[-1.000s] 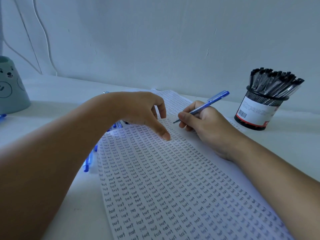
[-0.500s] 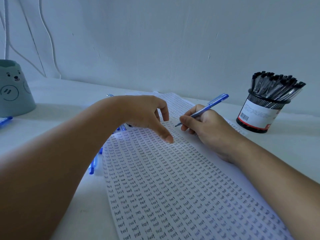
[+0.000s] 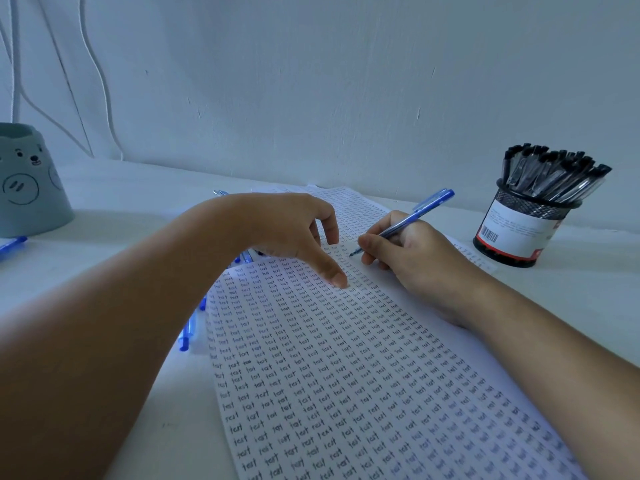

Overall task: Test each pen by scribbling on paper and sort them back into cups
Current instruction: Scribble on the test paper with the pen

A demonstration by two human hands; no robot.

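Note:
A long sheet of paper (image 3: pixel 346 375) covered in rows of the handwritten word "test" lies on the white desk. My right hand (image 3: pixel 408 258) grips a blue pen (image 3: pixel 412 220) with its tip on the paper near the far end. My left hand (image 3: pixel 294 230) presses its thumb tip down on the paper just left of the pen tip, fingers loosely curled above. A black mesh cup (image 3: pixel 519 230) full of black-capped pens stands at the right. A teal bear-face cup (image 3: pixel 27 188) stands at the far left.
Several loose blue pens (image 3: pixel 188 332) lie on the desk (image 3: pixel 121 195) under my left forearm beside the paper. Another blue pen (image 3: pixel 12 245) lies by the teal cup. White cables hang down the wall at the upper left.
The view has shifted slightly, so both cups sit a little further right. The pen tip has crept a little along the line; my left thumb stays on the paper.

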